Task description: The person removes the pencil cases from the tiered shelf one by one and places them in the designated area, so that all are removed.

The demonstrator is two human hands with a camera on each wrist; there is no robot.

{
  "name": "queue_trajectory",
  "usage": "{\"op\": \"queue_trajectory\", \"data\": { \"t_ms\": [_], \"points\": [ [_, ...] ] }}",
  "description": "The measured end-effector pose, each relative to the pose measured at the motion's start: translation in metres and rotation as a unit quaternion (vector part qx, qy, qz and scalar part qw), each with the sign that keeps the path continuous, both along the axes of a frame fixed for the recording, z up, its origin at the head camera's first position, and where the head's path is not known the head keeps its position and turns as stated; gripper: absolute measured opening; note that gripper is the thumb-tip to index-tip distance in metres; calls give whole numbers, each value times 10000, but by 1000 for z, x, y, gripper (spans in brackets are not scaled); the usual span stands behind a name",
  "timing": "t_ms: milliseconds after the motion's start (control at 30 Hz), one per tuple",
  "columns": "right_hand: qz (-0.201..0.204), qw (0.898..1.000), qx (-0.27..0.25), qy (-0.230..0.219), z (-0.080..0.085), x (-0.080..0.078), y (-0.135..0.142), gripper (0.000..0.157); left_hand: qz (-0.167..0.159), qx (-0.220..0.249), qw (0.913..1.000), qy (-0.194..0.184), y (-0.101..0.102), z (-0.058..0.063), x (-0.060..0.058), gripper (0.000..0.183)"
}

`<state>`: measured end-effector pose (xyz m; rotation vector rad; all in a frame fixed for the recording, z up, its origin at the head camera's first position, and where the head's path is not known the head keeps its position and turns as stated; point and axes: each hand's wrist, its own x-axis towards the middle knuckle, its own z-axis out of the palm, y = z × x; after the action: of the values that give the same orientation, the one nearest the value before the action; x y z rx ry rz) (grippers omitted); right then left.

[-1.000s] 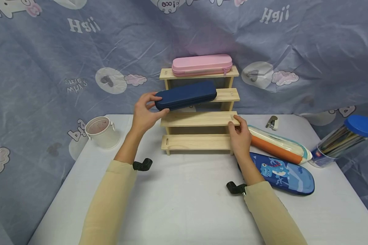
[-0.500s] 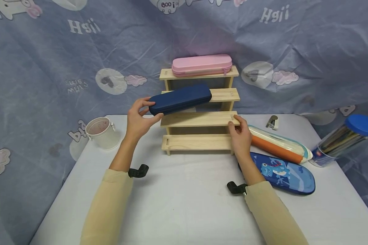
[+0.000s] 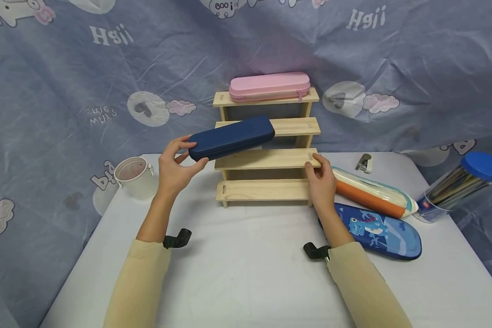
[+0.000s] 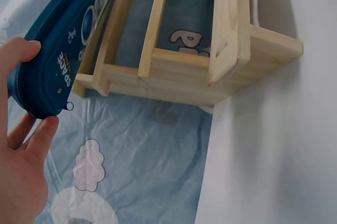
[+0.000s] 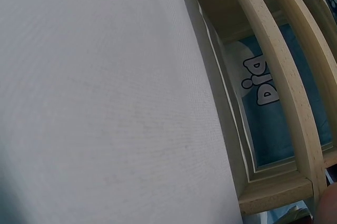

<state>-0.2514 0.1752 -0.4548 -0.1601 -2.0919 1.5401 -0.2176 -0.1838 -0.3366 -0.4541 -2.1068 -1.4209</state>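
Note:
A navy blue zip pencil case (image 3: pixel 231 136) is held aloft and slightly tilted in front of the wooden tiered shelf (image 3: pixel 266 189). My left hand (image 3: pixel 174 171) pinches its left end between thumb and fingers. In the left wrist view, the printed face of the pencil case (image 4: pixel 60 58) shows lettering, with the zip along its edge. My right hand (image 3: pixel 321 184) grips the right end of the shelf's second tier from the bottom. Only a bit of that hand enters the right wrist view. A pink pencil case (image 3: pixel 270 86) lies on the top tier.
Right of the shelf lie an orange and cream pencil case (image 3: pixel 371 193) and a blue dinosaur pencil case (image 3: pixel 379 232). A stapler (image 3: pixel 365 163) and a blue-lidded jar of pencils (image 3: pixel 455 191) are farther right. A white bucket (image 3: pixel 136 177) stands at the left on the white table (image 3: pixel 246 273).
My left hand has moved left and slightly down with the navy pencil case, drawing it away from the second tier from the top. The right hand has stayed on the shelf.

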Motion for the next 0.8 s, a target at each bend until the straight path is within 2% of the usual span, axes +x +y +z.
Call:
{"op": "queue_trajectory", "data": {
  "t_ms": [367,800],
  "points": [
    [29,10000,-48,-1,2,0,-2,43,185,179,9996,67,-16,-11,14,41],
    [-84,10000,-20,34,1,0,-3,41,556,332,9978,168,-30,-31,33,42]
  ]
}}
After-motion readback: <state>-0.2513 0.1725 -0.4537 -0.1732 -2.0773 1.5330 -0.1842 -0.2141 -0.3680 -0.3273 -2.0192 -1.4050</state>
